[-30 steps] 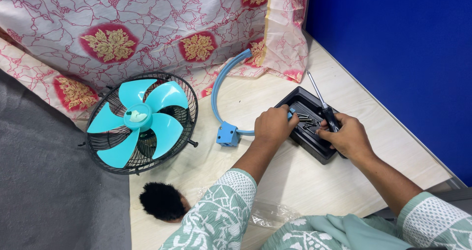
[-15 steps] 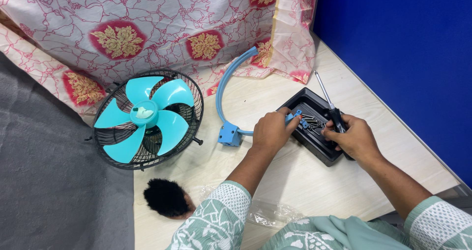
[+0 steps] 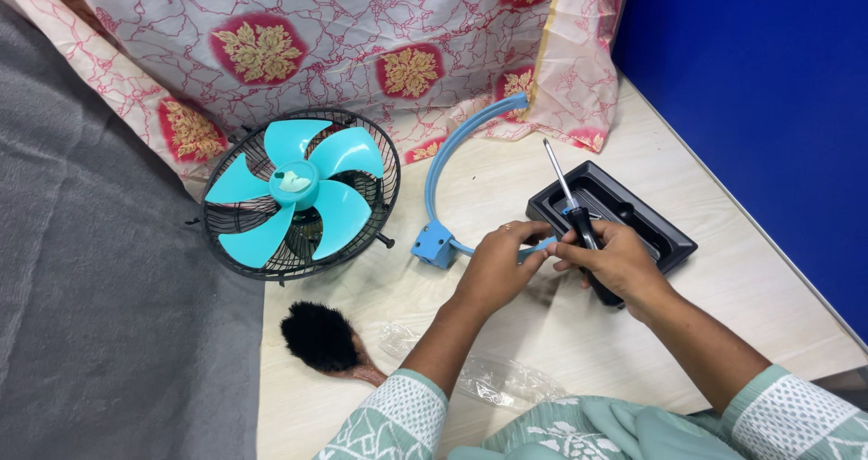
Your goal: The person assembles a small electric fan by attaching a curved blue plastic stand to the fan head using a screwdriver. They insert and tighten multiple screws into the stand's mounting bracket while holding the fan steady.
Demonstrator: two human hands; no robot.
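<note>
Beside the hands (image 3: 561, 261): black tray (image 3: 674, 243); fan (image 3: 303, 193)

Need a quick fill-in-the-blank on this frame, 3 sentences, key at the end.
1. The right hand holds a black-handled ____ with its shaft pointing up and away from the person.
2. The fan in the black wire guard has blades coloured ____.
3. The black tray lies to the ____ of the blue curved bracket, whose end the left hand pinches.

Missing words: screwdriver; turquoise; right
</note>
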